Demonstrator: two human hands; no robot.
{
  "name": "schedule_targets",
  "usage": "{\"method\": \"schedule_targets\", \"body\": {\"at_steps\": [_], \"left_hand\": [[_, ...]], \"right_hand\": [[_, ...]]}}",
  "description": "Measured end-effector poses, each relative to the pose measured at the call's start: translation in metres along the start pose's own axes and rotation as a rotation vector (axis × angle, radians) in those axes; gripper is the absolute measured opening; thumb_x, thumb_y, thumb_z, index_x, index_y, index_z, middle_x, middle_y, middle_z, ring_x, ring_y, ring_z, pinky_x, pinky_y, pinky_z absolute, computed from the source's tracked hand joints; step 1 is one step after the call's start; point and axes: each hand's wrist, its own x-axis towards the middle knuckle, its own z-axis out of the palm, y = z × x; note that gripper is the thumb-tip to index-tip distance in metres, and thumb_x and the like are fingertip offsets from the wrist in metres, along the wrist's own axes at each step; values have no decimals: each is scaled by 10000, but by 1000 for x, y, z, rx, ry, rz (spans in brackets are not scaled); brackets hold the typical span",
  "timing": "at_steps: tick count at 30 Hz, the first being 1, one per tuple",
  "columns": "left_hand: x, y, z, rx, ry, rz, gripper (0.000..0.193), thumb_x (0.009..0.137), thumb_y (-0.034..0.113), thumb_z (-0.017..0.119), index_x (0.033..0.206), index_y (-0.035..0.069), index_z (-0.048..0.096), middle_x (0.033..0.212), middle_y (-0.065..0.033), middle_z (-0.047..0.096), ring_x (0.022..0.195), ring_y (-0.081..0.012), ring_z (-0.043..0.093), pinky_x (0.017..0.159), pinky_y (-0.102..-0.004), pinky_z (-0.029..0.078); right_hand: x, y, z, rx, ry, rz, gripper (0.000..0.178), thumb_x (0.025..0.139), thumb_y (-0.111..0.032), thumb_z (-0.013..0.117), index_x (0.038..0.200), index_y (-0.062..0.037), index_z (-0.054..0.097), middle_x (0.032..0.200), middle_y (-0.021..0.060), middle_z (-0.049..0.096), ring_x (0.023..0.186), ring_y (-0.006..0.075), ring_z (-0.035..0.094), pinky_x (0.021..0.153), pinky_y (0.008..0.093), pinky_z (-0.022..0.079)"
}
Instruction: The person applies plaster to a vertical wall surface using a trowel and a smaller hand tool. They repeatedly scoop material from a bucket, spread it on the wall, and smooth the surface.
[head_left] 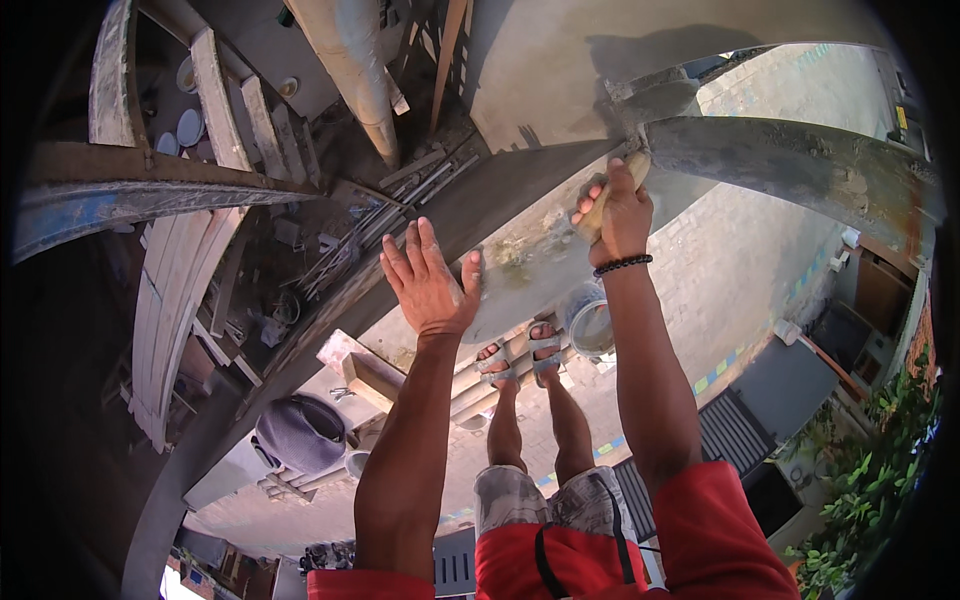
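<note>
My right hand (622, 212) is raised, its fingers wrapped round a tan, rounded block (597, 215). Whether this is a sponge or a wooden tool handle I cannot tell. Just past the fist is the end of a rough grey cement beam (790, 150); the fingers hide any contact. My left hand (430, 280) is held out flat and holds nothing, thumb apart from the fingers. Beyond it runs a grey ledge (440, 235); I cannot tell if the palm touches it. Behind both, a smooth cement wall (550, 75) carries a shadow.
My sandalled feet stand on round poles (485, 390) high above a paved yard. A bucket (590, 322) is beside the right foot. At left are a dark bag (300, 435), curved wooden planks (180, 310) and scattered debris. A thick pole (350, 80) stands upright behind the ledge.
</note>
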Motion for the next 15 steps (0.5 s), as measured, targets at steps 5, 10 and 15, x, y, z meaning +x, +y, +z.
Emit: {"method": "schedule_targets", "body": {"at_steps": [5, 10, 15], "left_hand": [[0, 1, 0, 5, 9, 2, 767, 882, 530, 461, 1429, 29, 268, 1397, -179, 371, 1347, -448, 208, 1121, -535, 110], [-3, 0, -1, -16, -8, -10, 768, 880, 527, 474, 1424, 23, 275, 1396, -181, 371, 1344, -455, 207, 1119, -540, 116], [1, 0, 1, 0, 4, 2, 769, 884, 533, 460, 1432, 35, 253, 1394, -178, 370, 1351, -446, 201, 1121, -530, 122]], "right_hand": [[-21, -9, -3, -50, 28, -133, 240, 898, -274, 590, 932, -81, 450, 665, 20, 474, 477, 124, 498, 401, 277, 434], [-23, -9, -9, -211, 56, 105, 251, 901, -266, 592, 942, -61, 452, 682, 20, 474, 480, 110, 493, 400, 259, 422], [-22, 2, -9, -166, 100, -182, 189, 900, -242, 593, 908, -93, 477, 654, 9, 478, 487, 110, 496, 416, 271, 427]]}}
